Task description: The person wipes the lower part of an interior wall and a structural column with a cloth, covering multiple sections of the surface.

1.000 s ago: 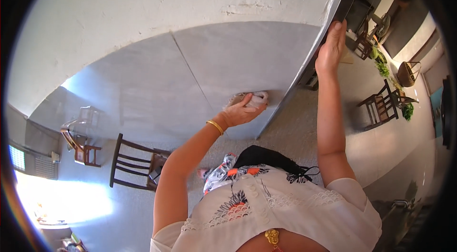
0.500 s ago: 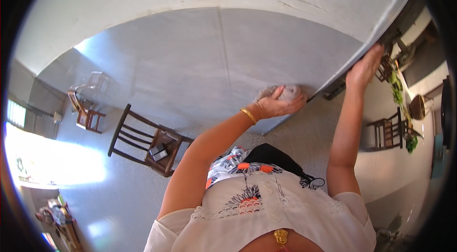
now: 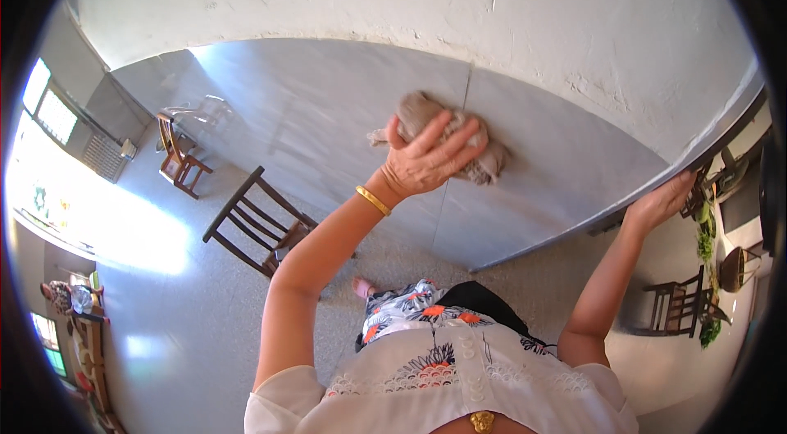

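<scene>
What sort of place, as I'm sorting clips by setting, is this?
Probably a room in a home: in view are a slatted wooden chair, a brown basket and some leafy greens.

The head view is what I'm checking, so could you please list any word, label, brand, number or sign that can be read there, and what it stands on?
There is no readable text.
The cloth under the left hand, the grey lower wall and the blouse show no lettering.
The basket at far right is too small to tell.
</scene>
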The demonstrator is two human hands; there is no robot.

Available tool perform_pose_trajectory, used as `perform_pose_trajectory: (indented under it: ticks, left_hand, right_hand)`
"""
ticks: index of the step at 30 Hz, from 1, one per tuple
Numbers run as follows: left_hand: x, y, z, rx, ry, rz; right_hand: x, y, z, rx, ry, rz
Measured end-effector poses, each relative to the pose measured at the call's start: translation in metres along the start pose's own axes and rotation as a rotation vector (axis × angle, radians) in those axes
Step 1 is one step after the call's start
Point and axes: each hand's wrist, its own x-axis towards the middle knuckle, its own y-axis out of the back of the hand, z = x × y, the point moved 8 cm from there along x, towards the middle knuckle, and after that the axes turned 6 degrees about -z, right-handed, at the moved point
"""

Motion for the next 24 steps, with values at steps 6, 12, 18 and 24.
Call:
perform_pose_trajectory:
  ticks: [6, 12, 18, 24]
  left_hand:
    - [0.038, 0.023, -0.04, -0.185, 0.563, 0.191]
    - [0.024, -0.01, 0.068, 0.01, 0.059, 0.326]
    - [-0.06, -0.057, 0.119, 0.035, -0.355, 0.037]
    - [-0.176, -0.102, 0.092, 0.829, -0.699, -0.199]
  right_hand:
    - [-0.006, 0.0, -0.01, -0.059, 0.036, 0.052]
    - [-0.001, 0.0, -0.01, -0.064, 0.09, 0.032]
    - [0.002, -0.004, -0.009, -0.098, 0.066, -0.005]
    - [0.006, 0.006, -0.017, -0.142, 0.081, 0.06]
